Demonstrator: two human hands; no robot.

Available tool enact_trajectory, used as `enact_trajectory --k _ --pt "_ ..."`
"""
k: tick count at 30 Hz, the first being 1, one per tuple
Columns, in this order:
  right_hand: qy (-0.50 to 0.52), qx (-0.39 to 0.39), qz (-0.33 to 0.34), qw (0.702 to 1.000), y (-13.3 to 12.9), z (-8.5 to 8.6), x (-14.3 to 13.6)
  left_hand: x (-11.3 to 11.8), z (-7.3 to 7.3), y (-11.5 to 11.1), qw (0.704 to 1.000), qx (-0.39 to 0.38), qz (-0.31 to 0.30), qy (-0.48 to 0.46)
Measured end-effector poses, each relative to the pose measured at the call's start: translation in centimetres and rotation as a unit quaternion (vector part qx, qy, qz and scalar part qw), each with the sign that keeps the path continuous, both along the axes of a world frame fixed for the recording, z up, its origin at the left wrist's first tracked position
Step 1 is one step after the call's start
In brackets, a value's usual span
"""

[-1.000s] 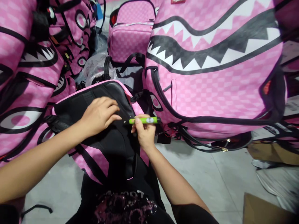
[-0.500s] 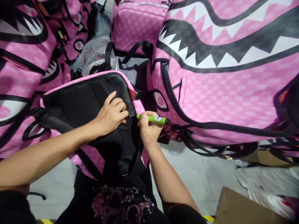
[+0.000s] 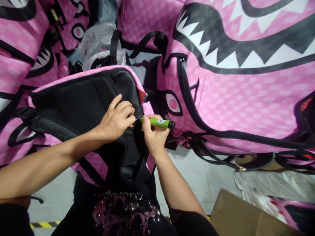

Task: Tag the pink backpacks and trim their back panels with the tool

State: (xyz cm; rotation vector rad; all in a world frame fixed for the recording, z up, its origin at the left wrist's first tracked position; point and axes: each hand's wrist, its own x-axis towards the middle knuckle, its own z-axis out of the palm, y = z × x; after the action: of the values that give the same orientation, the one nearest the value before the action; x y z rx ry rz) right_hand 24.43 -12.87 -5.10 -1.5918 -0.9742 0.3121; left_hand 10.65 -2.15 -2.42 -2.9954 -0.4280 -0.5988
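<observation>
A pink backpack lies in front of me with its black padded back panel (image 3: 81, 98) facing up. My left hand (image 3: 117, 118) rests on that panel, thumb and fingertips pressed together near its right part; what they pinch, if anything, is too small to tell. In my right hand (image 3: 156, 134) is a green marker (image 3: 159, 123), its black end pointing right and its tip pointing left at the panel, close to my left fingertips. Beside the marker, a pink checkered flap (image 3: 148, 109) shows at the bag's right edge.
A large pink backpack (image 3: 236, 101) with a shark mouth print stands at the right. More pink bags (image 3: 22, 65) crowd the left, another (image 3: 147, 23) is behind. Clear plastic wrap (image 3: 94, 42) lies beyond the panel. A cardboard box (image 3: 241, 216) sits at the lower right.
The marker and my right hand have shifted slightly left, bringing the tip nearer my left fingertips. The camera view has also moved a little.
</observation>
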Motion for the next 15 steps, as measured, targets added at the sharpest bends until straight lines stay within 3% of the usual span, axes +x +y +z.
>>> enact_trajectory --k 3,15 --pt "-0.039 -0.008 -0.033 0.999 0.25 0.20 0.10 0.12 -0.16 -0.09 1.000 0.003 0.000 -0.017" --pt "-0.064 -0.035 -0.022 0.997 1.03 0.64 0.87 0.78 -0.11 -0.22 0.995 -0.096 0.038 0.002"
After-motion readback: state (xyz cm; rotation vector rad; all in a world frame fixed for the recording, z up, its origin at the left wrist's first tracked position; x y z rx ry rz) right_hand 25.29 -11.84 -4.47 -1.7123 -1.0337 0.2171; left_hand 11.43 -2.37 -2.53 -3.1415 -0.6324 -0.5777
